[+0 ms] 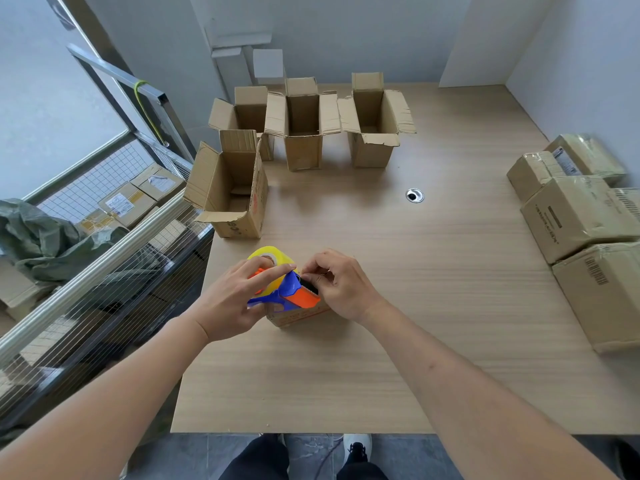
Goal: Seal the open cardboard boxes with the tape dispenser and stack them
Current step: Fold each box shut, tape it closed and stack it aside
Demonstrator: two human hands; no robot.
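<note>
Gripping the tape dispenser (284, 289) with my left hand (230, 299), my right hand (341, 285) pinches at its front, both hiding most of 1 small cardboard box (294, 317) beneath.

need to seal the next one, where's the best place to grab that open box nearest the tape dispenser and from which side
Take the nearest open box by its two long side walls, just below the flaps, reaching in from the near edge of the table. It stands upright with its flaps splayed outward; they look floppy and likely to bend, so avoid them. The left hand and right hand are both busy at the tape dispenser.
</note>
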